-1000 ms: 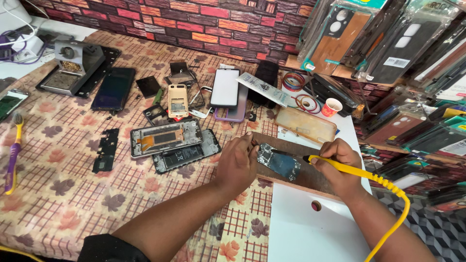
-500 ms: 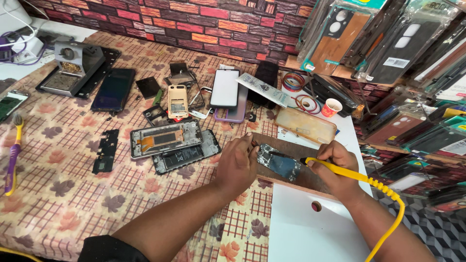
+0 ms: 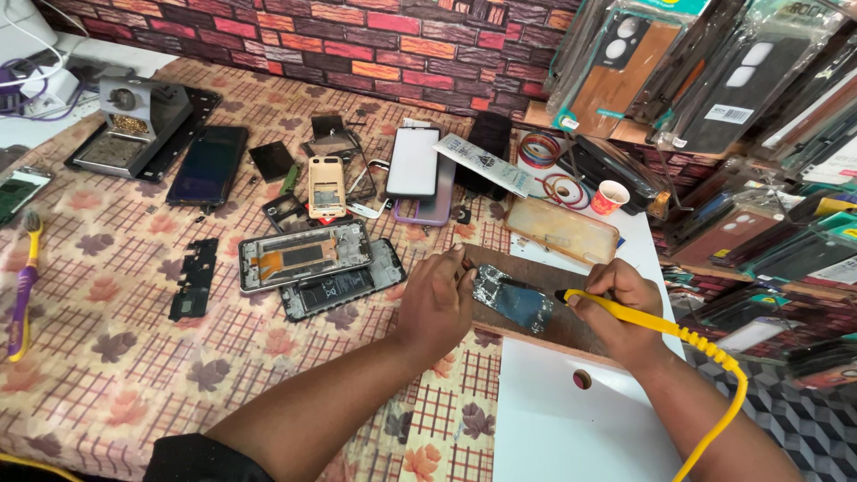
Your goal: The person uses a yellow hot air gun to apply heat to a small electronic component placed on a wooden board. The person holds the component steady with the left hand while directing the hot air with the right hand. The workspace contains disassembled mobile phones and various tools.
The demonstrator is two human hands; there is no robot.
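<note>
Right grip [image 3: 616, 303] is clenched round a yellow soldering iron [image 3: 643, 317], held like a pen, tip pointing left at the phone circuit board [image 3: 513, 299]; whether tip touches it, can't tell. Iron's yellow cable [image 3: 723, 393] runs back past my wrist toward bottom edge of view. Left grip [image 3: 437, 299] presses fingertips [image 3: 464, 263] on the board's left end, pinning it, not wrapped round anything.

Board lies flat on a brown wooden block [image 3: 558, 326], which sits at the counter's [image 3: 107, 357] right side, half over the leaf-pattern cloth, half over a white sheet [image 3: 571, 419]. All else relative to the board:

- just left: an opened phone frame w/ battery [image 3: 344, 286], and beside that a silver mid-frame [image 3: 303, 254] w/ orange flex.
- further left: black plastic bracket [image 3: 195, 278]; at far left edge, a purple and yellow toothbrush [image 3: 22, 295].
- above: clear yellowed phone case [image 3: 562, 230], small red paper cup [image 3: 610, 196], rolls of tape [image 3: 538, 150].
- above left: white-screen phone [image 3: 413, 162], tan phone back [image 3: 326, 185], dark phone [image 3: 207, 166], grey soldering stand [image 3: 134, 125].
- right and above right: hanging packs of phone covers [image 3: 714, 80].

Brick-pattern wall [image 3: 357, 36] behind counter.
</note>
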